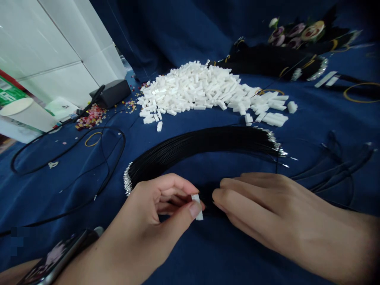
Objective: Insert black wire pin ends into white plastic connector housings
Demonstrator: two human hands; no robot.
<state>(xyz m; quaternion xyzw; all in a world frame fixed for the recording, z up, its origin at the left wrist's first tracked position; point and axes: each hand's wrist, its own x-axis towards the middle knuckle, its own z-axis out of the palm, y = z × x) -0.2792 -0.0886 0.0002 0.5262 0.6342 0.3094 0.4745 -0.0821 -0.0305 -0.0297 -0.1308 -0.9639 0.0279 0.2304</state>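
Between thumb and forefinger, my left hand [154,221] pinches a small white plastic connector housing [197,215], held tilted in front of me. My right hand [264,209] is just to the right of it, fingers bent and pressed together. What they grip, if anything, is hidden from view. Just beyond both hands, a thick bundle of black wires [198,140] lies in an arc, with silvery metal terminals [128,180] at its ends. Further back rises a large pile of similar white housings [192,89].
Loose black wires [332,170] lie at right. Another banded wire bundle [267,59] and artificial flowers [308,31] stand behind. At left are a black cable [118,166], a dark box [114,94], a paper cup [26,114] and red bits [92,116]. Blue cloth [190,257] covers the surface.
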